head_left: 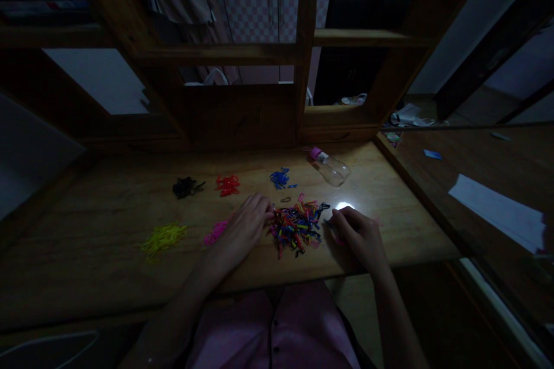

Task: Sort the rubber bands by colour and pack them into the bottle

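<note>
Head view: by the near edge of the table, the right hand has thumb and fingers drawn together at the right side of the mixed pile of small loops; something dark is at the tips, but shadow hides whether it is gripped. The left hand curls at the opposite side, its hold impossible to tell. Lying between them, the heap is probably handy for both. The pink pile is partly hidden by the left hand; the yellow pile lies farther toward the left edge. Behind, the black pile, red pile and blue pile stand apart, presumably against mixing. The bottle lies near the far right corner, likely out of the way. The wood is smooth, with one bright glare. Papers lie beyond the right edge. Along the far edge, a wooden shelf opens onto a dim room with a checked cupboard.
</note>
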The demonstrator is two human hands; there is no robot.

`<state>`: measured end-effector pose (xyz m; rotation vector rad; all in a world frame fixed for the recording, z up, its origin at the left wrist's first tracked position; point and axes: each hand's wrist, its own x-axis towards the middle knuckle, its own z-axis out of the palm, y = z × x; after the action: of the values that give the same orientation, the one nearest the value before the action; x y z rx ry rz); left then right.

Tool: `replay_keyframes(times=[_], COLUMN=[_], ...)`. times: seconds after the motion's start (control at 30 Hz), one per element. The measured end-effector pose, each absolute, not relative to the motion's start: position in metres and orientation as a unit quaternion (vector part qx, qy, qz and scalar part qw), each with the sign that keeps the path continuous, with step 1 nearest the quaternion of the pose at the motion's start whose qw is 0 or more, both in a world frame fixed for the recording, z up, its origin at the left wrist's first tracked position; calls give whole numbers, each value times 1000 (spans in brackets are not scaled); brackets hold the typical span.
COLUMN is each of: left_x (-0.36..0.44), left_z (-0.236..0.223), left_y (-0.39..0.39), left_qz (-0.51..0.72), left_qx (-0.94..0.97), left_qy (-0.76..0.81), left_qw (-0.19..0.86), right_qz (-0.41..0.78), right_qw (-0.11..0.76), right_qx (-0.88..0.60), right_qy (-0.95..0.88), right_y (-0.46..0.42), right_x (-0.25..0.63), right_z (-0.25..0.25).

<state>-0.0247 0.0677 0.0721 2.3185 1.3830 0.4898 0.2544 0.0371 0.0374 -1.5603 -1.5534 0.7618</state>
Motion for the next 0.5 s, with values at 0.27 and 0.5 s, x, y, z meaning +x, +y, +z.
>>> replay_keyframes(times=[0.27,0.5], left_x=[-24,-28], left_z=[87,84], left_y=[82,82], left_qz=[240,207], left_qx=[806,797], left_qy=[494,510], left_qw=[221,247], right_qz=[303,301], right_qw=[392,395], right_qx=[-614,-616], right_qy=[-615,-611], right_y=[36,36], right_x=[253,254], right_z=[41,39])
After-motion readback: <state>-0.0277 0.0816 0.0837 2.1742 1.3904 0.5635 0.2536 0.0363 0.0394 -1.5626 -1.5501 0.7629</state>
